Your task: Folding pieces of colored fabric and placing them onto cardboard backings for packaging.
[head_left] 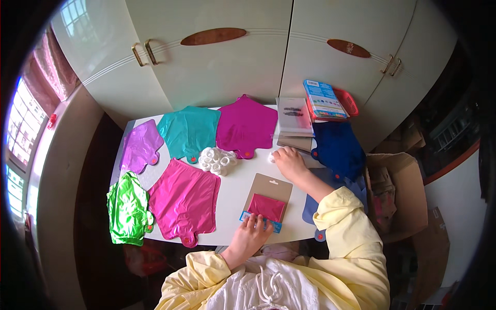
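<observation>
A brown cardboard backing card (269, 185) with a hang hole lies near the front of the white table. On it rests a folded magenta foil packet (266, 206) above a blue strip (277, 226). My left hand (252, 235) lies with its fingers spread over that strip, steadying the card. Farther back, my right hand (290, 163) closes its fingertips on a small white ribbon coil (271, 157), mostly hidden by the fingers. To its left sits a pile of similar white ribbon coils (216, 161).
Flat foil balloons ring the table: pink (183, 199), green (126, 209), purple (140, 147), teal (190, 129), magenta (245, 126) and dark blue (338, 147). Clear packaging (293, 116) and a red basket (347, 101) stand behind. An open carton (413, 196) is at right.
</observation>
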The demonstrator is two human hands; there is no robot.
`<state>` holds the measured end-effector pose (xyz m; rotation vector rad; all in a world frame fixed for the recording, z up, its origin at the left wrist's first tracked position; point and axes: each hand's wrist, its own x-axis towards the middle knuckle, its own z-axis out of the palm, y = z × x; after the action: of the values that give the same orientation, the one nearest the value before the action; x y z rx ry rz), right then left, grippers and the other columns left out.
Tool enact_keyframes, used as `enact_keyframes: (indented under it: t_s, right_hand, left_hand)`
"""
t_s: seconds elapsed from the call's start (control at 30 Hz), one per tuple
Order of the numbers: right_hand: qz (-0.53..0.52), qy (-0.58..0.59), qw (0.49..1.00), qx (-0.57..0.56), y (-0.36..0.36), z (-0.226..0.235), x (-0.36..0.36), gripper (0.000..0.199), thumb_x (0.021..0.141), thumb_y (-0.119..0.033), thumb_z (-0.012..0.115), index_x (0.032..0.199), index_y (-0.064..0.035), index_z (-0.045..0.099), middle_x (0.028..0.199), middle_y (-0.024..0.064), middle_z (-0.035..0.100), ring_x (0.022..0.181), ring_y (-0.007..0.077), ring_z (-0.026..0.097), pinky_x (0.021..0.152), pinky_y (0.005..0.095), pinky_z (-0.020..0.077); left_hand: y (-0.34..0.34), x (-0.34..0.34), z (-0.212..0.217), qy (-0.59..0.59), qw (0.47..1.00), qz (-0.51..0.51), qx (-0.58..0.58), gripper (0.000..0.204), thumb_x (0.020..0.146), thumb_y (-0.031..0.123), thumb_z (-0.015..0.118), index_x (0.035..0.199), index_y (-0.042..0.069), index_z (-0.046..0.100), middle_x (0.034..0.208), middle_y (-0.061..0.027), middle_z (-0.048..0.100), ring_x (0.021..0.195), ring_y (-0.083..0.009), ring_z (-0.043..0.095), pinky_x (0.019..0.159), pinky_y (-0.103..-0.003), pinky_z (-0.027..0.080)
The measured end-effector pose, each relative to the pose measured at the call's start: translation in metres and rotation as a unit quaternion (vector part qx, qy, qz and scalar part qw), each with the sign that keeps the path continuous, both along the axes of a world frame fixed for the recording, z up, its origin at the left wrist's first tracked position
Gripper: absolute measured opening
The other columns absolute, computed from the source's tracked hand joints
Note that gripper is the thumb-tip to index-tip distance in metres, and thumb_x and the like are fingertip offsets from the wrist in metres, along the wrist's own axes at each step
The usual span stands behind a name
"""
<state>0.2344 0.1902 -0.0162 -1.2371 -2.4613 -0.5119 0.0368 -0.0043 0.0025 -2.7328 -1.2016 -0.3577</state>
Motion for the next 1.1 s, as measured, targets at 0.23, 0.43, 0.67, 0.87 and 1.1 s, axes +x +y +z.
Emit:
enact_keyframes:
  t_s: [0.23,0.43,0.67,0.87,1.1]
  right_hand:
    - [-0.012,0.074,0.99,-0.122,0.014,0.006,0.01,0.01,0.076,-0.015,0.06,0.072,-0.0088,0.067,0.076,0.0089,0.063,0.082,0.0253,0.062,0.074,0.0366,0.0505]
    - [-0.032,0.185,0.958,-0.216,0.045,0.036,0.022,0.034,0.078,-0.038,0.069,0.081,-0.0046,0.063,0.09,0.0131,0.063,0.09,0.0313,0.061,0.078,0.0406,0.0486]
    - [-0.11,0.157,0.952,-0.238,0.118,-0.003,0.091,0.06,0.089,-0.043,0.053,0.13,-0.0011,0.043,0.137,0.0183,0.044,0.128,0.0343,0.041,0.109,0.0468,0.0272]
    - [-0.134,0.011,0.946,-0.296,0.079,0.039,0.071,0.06,0.086,-0.05,0.054,0.127,-0.0063,0.046,0.132,0.0152,0.049,0.127,0.0289,0.043,0.108,0.0551,0.0232]
    - [-0.096,-0.012,0.969,-0.226,0.068,0.021,0.095,0.034,0.083,-0.024,0.062,0.114,-0.0126,0.06,0.103,0.011,0.067,0.103,0.0272,0.061,0.097,0.0458,0.0377]
  left_hand:
    - [0.003,0.005,0.003,-0.004,1.0,0.0,-0.003,0.031,0.076,0.015,0.056,0.107,0.008,0.056,0.102,-0.0144,0.061,0.099,-0.032,0.062,0.08,-0.038,0.054]
    - [0.004,0.002,0.006,-0.008,1.0,0.0,-0.01,0.031,0.076,0.015,0.057,0.107,0.008,0.056,0.1,-0.013,0.061,0.097,-0.0312,0.063,0.077,-0.036,0.054]
    - [0.006,0.01,0.009,0.001,1.0,-0.001,-0.007,0.027,0.077,0.014,0.056,0.104,0.008,0.056,0.098,-0.013,0.061,0.095,-0.0316,0.064,0.075,-0.036,0.055]
    - [0.004,0.009,0.009,0.015,1.0,0.01,-0.008,0.027,0.076,0.014,0.057,0.103,0.008,0.056,0.093,-0.0123,0.061,0.093,-0.0317,0.064,0.073,-0.036,0.055]
    - [0.005,0.013,0.007,0.021,1.0,0.009,0.003,0.024,0.075,0.014,0.058,0.099,0.007,0.055,0.088,-0.0111,0.059,0.09,-0.0311,0.063,0.071,-0.035,0.055]
